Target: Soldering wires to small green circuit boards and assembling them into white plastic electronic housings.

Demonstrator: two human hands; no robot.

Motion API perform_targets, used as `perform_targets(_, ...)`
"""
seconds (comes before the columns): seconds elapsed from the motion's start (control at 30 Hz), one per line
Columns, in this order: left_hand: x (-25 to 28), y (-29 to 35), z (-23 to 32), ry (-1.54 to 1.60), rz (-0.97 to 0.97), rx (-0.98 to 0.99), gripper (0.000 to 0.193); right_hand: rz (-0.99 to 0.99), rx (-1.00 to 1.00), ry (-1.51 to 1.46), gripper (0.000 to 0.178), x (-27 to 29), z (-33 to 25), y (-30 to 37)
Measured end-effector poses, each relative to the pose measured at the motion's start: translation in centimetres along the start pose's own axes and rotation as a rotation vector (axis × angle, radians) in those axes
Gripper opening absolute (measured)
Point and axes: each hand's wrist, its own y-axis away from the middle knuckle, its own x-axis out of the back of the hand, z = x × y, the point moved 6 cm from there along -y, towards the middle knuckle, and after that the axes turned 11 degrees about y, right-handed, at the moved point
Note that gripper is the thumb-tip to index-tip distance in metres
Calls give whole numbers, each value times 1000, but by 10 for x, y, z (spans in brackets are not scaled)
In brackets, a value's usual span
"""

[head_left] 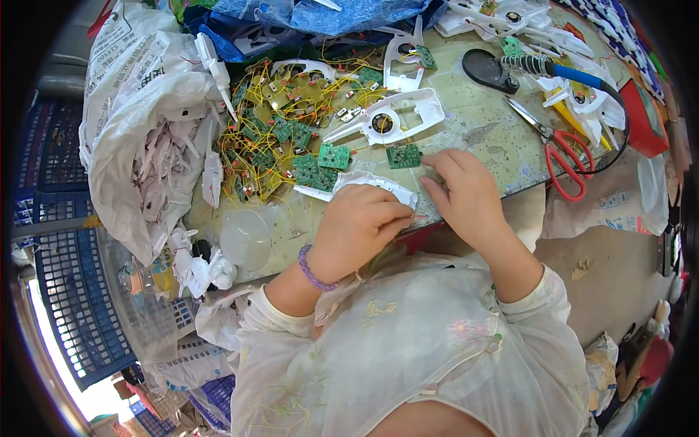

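Note:
My left hand (362,227), a purple beaded bracelet at its wrist, is closed over a white plastic shell (397,191) near the table's front edge. Its fingers are curled, and they hide much of the shell. Just beyond, my right hand (466,193) has thumb and forefinger apart, holding nothing that shows. Close to its fingertips lies a green circuit board (403,156); whether they touch it I cannot tell. Another board (334,156) rests to the left. Farther back is a white housing (422,109) with a round black speaker-like part (382,124) in it.
Yellow wires (247,138) with small boards are heaped at left, beside a white sack (156,95) of white plastic parts. Red-handled scissors (564,164) lie at right, near a blue-handled soldering iron (575,75) in a coiled holder. A translucent round container (246,239) sits front left.

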Motion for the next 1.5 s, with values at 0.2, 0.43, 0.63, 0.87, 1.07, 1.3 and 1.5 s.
perform_targets(0.2, 12, 7, -31, 419, 228, 304, 13, -10, -57, 96, 35, -12, -5, -18)
perform_targets(0.43, 5, 6, -34, 547, 318, 428, 11, 151, -59, 237, 38, 1, 11, -27)
perform_targets(0.63, 0, 0, -15, 433, 355, 174, 9, -270, 64, -328, 44, 4, -4, 15)
perform_targets(0.87, 7, -16, 0, 254, 431, 78, 9, 6, 191, -12, 48, 2, -16, 32)
perform_targets(1.07, 2, -22, -22, 173, 423, 206, 8, 41, 153, -103, 40, 4, -16, 29)
perform_targets(1.3, -3, -20, -28, 246, 360, 265, 11, 157, -58, -270, 16, 9, 7, 4)
perform_targets(1.5, -6, -16, -32, 379, 348, 383, 11, 1, -153, -427, 9, -2, 14, 2)
